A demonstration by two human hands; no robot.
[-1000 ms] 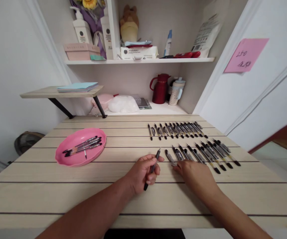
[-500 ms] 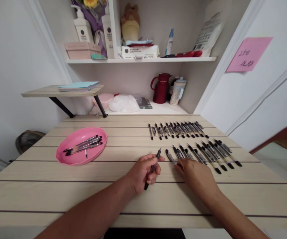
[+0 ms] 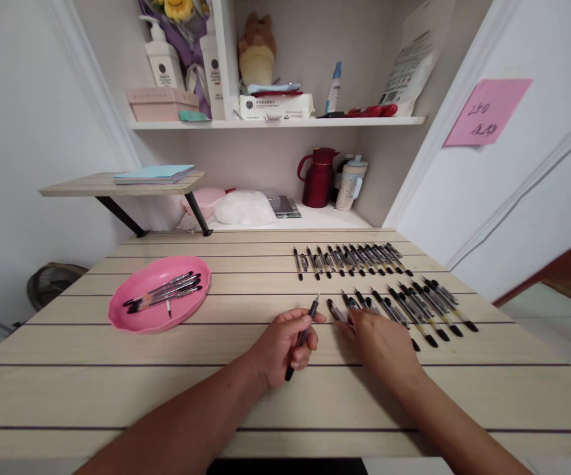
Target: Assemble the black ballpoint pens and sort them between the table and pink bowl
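My left hand (image 3: 283, 344) is closed round a black pen (image 3: 308, 318) whose tip points up and away from me. Just to its right, my right hand (image 3: 378, 340) rests palm down on the table with its fingertips on the leftmost pens of the near row of pens (image 3: 414, 305). Its fingers are bent over those pens, and whether they grip one is hidden. A second, far row of pens (image 3: 349, 258) lies behind. A pink dish (image 3: 140, 315) at the left holds several more pens (image 3: 164, 291).
The wooden slatted table (image 3: 167, 382) meets a recessed shelf at the back with a red jug (image 3: 319, 177), a white cup (image 3: 351, 181) and a white bag (image 3: 244, 207). A small raised shelf (image 3: 117, 185) stands back left. A white wall with a pink note (image 3: 486, 111) is at the right.
My right hand has slid slightly left and forward over the near row's left end. My left hand keeps the pen almost still.
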